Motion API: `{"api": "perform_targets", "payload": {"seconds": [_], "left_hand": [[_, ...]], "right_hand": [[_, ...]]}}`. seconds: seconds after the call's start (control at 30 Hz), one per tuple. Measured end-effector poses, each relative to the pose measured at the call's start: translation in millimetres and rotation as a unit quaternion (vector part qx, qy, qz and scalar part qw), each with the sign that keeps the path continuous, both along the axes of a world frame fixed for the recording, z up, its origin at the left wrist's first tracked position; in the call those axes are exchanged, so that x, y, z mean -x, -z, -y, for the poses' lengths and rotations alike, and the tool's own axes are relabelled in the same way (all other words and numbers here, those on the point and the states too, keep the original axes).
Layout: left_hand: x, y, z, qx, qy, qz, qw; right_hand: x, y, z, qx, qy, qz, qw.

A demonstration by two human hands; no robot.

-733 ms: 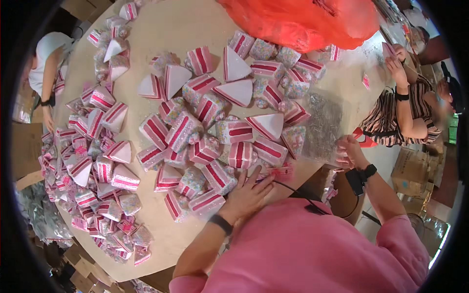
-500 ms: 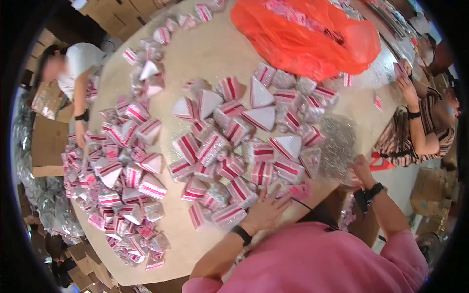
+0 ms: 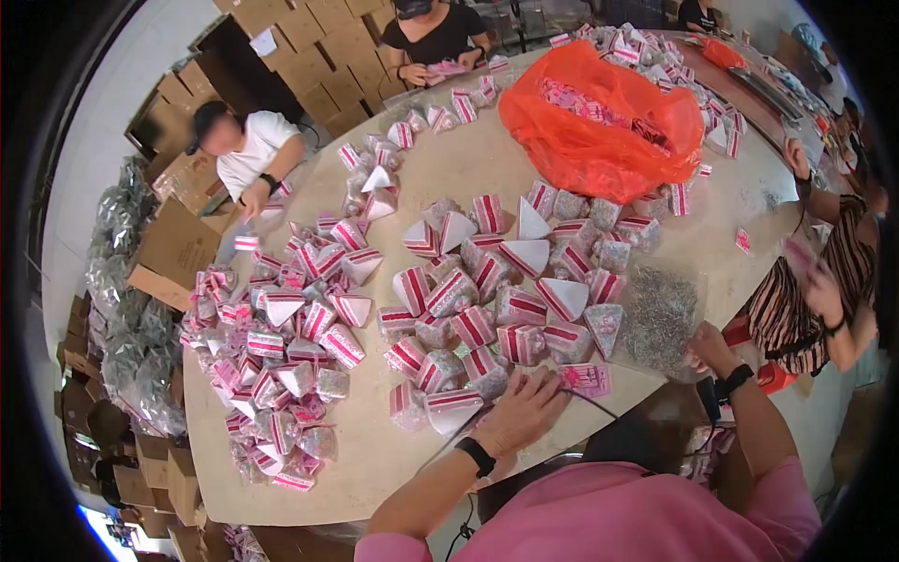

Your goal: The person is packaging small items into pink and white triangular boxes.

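Observation:
My left hand (image 3: 523, 412) rests at the near side of the table, its bent fingers slightly apart. They touch the near edge of a pile of wedge-shaped, cake-slice-like packets (image 3: 473, 323), white with dark pink stripes, in clear wrap. Beside those fingertips lies a pink printed card (image 3: 586, 379). At the table's right edge, my right hand (image 3: 715, 351) has its fingers closed by the corner of a clear bag (image 3: 663, 314) full of small silvery pieces. What the right fingers hold, if anything, is hidden.
A second pile of wedge packets (image 3: 281, 347) lies left. An orange-red plastic bag (image 3: 599, 122) sits at the back. Co-workers handle items at the far left, the back and the right. A thin black cable (image 3: 592, 403) crosses near my left hand. Cardboard boxes (image 3: 178, 248) stand beyond.
The view has shifted, bringing more of the table's far side into sight. My left fingers have become more bent. The left co-worker now holds a striped wedge above the pile.

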State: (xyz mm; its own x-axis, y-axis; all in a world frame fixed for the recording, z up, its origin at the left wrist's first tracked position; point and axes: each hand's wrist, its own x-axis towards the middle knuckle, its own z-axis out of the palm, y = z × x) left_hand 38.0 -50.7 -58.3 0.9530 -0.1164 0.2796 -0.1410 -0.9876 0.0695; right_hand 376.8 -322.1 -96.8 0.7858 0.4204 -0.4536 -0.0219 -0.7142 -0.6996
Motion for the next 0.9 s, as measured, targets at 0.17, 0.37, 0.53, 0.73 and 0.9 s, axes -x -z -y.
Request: {"api": "perform_targets", "payload": {"seconds": [0.17, 0.37, 0.53, 0.73, 0.9], "left_hand": [[4, -36, 4, -0.082, -0.034, -0.071, 0.994], [20, -55, 1, -0.097, -0.068, -0.086, 0.989], [43, -79, 3, -0.107, -0.119, -0.116, 0.980], [97, -80, 59, 0.020, -0.084, -0.278, 0.957], [136, -31, 108, 0.466, -0.152, -0.234, 0.839]], "right_hand": [[4, -21, -4, -0.036, -0.032, -0.024, 0.999], [16, -28, 3, -0.065, -0.027, -0.010, 0.997], [22, -24, 7, -0.091, -0.009, 0.017, 0.996], [22, 1, 12, -0.089, 0.011, 0.121, 0.989], [36, -6, 9, -0.124, 0.024, 0.116, 0.985]]}}
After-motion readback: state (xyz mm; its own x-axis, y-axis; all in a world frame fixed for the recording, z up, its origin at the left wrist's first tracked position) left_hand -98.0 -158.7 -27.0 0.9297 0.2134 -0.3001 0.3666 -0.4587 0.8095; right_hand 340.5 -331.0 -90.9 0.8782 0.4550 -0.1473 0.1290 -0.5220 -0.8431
